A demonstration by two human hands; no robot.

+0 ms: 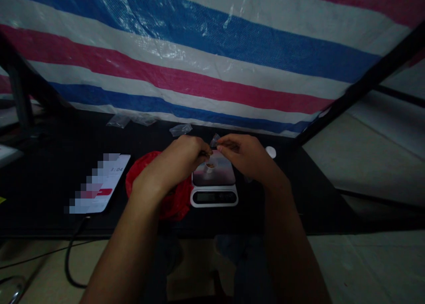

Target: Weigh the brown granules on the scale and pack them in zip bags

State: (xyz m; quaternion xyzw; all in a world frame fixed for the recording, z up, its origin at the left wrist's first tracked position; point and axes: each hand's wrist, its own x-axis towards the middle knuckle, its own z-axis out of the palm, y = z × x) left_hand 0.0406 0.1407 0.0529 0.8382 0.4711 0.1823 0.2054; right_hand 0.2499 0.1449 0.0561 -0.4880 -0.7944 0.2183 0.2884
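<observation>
Directly above the scale [214, 196], left hand [177, 160] and right hand [246, 155] pinch a clear bag [214, 140] between them.

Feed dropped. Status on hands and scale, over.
Right hand pinching small clear bag. Left hand pinched shut beside it. Both above scale, cup on it. Red bag by left wrist.

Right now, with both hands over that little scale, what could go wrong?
The right hand pinches a small clear bag just above the small cup on the scale, the left hand close beside it: a slip might tip the cup. The red bag lies right beside the scale and could upset its reading.
</observation>
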